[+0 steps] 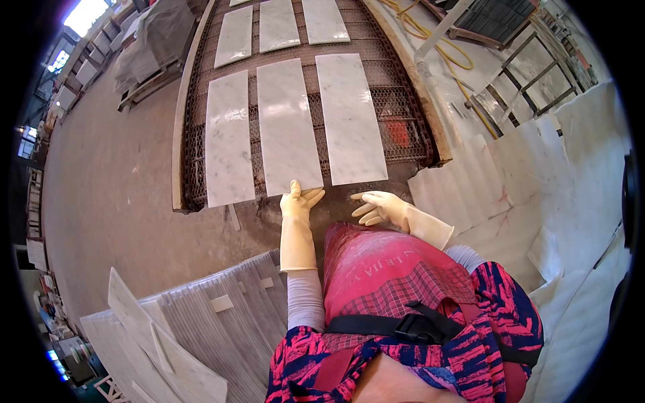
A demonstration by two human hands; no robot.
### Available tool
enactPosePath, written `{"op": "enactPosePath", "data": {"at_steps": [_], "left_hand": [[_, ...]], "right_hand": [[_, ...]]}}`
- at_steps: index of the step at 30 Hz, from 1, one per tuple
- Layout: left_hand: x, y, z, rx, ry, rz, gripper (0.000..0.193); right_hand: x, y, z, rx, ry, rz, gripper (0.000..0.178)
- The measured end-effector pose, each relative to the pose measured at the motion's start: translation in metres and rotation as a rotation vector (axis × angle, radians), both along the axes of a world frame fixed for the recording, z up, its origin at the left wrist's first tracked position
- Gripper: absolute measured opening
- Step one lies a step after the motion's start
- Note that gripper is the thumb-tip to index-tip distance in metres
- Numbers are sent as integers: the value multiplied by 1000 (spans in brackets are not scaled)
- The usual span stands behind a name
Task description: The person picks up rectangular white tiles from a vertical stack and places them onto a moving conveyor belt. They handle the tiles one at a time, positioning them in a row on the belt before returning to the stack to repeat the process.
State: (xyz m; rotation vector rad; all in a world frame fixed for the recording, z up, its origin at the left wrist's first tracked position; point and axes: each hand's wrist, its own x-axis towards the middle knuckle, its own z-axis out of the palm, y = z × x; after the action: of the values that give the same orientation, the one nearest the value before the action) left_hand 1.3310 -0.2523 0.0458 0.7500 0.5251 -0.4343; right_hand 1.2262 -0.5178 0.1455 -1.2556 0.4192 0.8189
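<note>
Three long white-grey marble tiles lie side by side at the near end of a mesh conveyor. At the near edge of the middle marble tile [287,124] is my left hand [299,197], in a cream rubber glove, its thumb over the top face and its fingers at the edge. That tile's near end juts past the belt. My right hand [381,208], gloved alike, is open with fingers apart and empty, just short of the right marble tile [351,117]. The left marble tile [230,138] is untouched.
More tiles lie farther up the mesh conveyor [398,97], between wooden side rails. Thin slabs [222,295] stand in a row at lower left, with loose pieces [158,336] leaning on them. White sheeting [470,178] covers the right side. A wrapped pallet [158,50] stands far left.
</note>
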Motion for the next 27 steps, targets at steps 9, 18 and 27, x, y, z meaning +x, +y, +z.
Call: {"op": "enactPosePath", "data": {"at_steps": [9,18,27], "left_hand": [[8,13,-11,5,-67,-87,59],[17,16,-18,80,2,-153,59],[18,14,-10,165,65,-208,66]], "right_hand": [[-1,-22,-17,41,9,-80,59],[46,0,-70,392,127,-414,67],[40,-16,-71,334,74,-481,66]]}}
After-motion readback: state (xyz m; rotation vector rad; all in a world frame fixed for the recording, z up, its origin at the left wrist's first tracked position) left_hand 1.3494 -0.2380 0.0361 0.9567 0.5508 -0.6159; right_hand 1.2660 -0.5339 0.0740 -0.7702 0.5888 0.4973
